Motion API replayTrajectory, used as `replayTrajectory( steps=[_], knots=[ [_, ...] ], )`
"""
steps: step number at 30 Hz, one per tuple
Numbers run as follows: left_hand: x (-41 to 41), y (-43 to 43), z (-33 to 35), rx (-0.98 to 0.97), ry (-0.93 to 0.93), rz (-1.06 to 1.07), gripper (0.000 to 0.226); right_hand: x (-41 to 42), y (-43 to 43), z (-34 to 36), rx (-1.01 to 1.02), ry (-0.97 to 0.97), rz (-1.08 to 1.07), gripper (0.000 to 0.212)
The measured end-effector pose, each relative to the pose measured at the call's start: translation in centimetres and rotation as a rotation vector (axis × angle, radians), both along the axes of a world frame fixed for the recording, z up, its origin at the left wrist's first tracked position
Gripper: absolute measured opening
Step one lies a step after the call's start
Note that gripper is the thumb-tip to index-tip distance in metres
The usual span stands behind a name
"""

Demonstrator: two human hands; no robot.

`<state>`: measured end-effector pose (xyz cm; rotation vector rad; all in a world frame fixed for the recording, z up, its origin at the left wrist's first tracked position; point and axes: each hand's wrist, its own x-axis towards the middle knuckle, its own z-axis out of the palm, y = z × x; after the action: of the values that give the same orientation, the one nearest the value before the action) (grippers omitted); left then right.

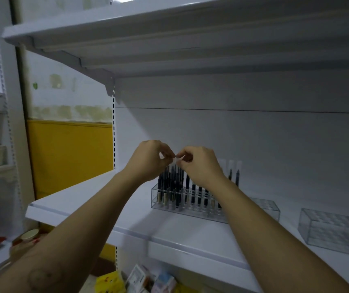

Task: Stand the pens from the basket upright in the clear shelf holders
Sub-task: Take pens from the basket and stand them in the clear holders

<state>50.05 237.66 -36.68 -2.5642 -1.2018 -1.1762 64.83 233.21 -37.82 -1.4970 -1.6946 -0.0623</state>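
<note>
Working over dark pens (pixel 174 182) standing upright in a clear holder (pixel 190 212) on the white shelf (pixel 97 199), most of them crowding its left end. Pinching a small pale piece (pixel 177 159), too blurred to identify, just above the pen tips, between thumb and forefinger of the left hand (pixel 148 159) and of the right hand (pixel 201 166), other fingers curling inward. Reaching up with both forearms bare. Leaving a second clear holder (pixel 334 229) well apart, farther right on the same shelf.

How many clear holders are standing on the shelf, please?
3: the holder with pens at the middle, an empty holder just right of the right forearm, and another empty holder at far right. The forearm may hide more.
</note>
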Motion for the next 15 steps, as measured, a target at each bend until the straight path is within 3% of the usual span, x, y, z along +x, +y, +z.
replayTrajectory(
  steps=[5,15],
  knots=[
    [-0.6,-1.0,-0.2,0.001,-0.022,0.011,0.033,0.0,-1.7,0.4,0.015,-0.003,-0.023,0.027],
    [-1.2,-8.4,-4.5,0.086,-0.029,-0.049,0.029,-0.3,-9.7,-2.6,-0.053,-0.141,0.006,0.045]
  ],
)
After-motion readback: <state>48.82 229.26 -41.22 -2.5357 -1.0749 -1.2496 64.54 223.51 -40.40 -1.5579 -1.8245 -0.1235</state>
